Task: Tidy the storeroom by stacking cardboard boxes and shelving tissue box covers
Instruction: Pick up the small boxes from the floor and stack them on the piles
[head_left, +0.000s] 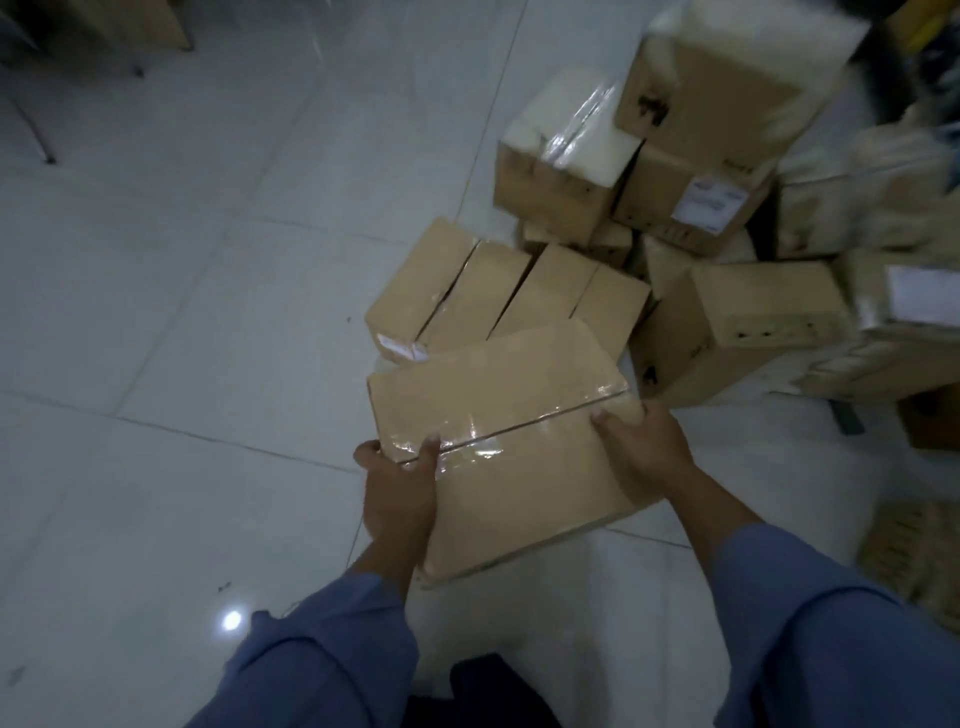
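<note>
Your left hand (397, 493) and right hand (641, 447) each keep a clamped grip on the flat, taped brown cardboard box (519, 452). A row of tan cardboard cartons (498, 301) lies just ahead on the pale tiled floor (182, 312).

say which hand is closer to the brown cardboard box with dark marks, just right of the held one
Right. The right hand grips the right edge of the held taped cardboard box, just below-left of the dark-marked brown cardboard box; the left hand grips the opposite edge, farther away.

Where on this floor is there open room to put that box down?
Bare tiled floor lies left of the row of flat boxes, up to the metal legs. Right of the held box, piled cartons crowd together.
</note>
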